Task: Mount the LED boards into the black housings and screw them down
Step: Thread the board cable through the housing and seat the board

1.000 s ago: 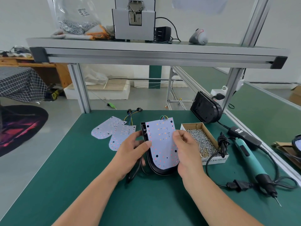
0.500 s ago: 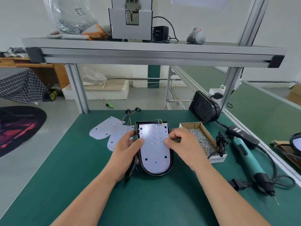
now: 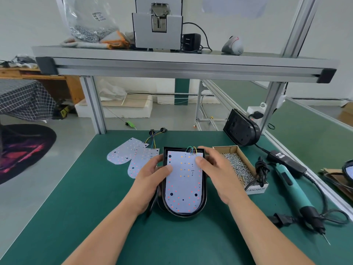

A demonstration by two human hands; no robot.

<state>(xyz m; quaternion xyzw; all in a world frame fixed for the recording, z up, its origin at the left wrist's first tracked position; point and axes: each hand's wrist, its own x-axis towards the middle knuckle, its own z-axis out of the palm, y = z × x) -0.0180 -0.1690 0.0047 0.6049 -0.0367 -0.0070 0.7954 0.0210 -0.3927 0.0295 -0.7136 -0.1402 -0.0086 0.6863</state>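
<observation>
Head view: a cardboard box [image 3: 257,189] sits at 3 o'clock from the black housing [image 3: 205,190], just beside it, open-topped and heaped with small silvery screws [image 3: 236,167]. Up on the shelf at 11 o'clock a clear plastic bag [image 3: 89,22] holds more small metal parts, too small to tell apart.

The black housing itself lies flat at the middle of the green table [image 3: 76,207], its rounded end toward 6 o'clock and its square end toward 12. In it lies a white LED board [image 3: 183,186] of the same outline, dotted with red and orange LEDs and a few dark holes; a short bunch of coloured wires [image 3: 192,150] leaves its 12 o'clock edge.

The left hand [image 3: 152,178] grips the housing's 9 o'clock side, fingers curled round the wall and thumb lying on the board. The right hand [image 3: 217,173] holds the 2 o'clock corner likewise, thumb pressing the board's edge, fingers bent over the rim.

Two spare LED boards [image 3: 124,153] overlap at 10 o'clock. An electric screwdriver [image 3: 290,186] lies beyond the box at 3 o'clock.
</observation>
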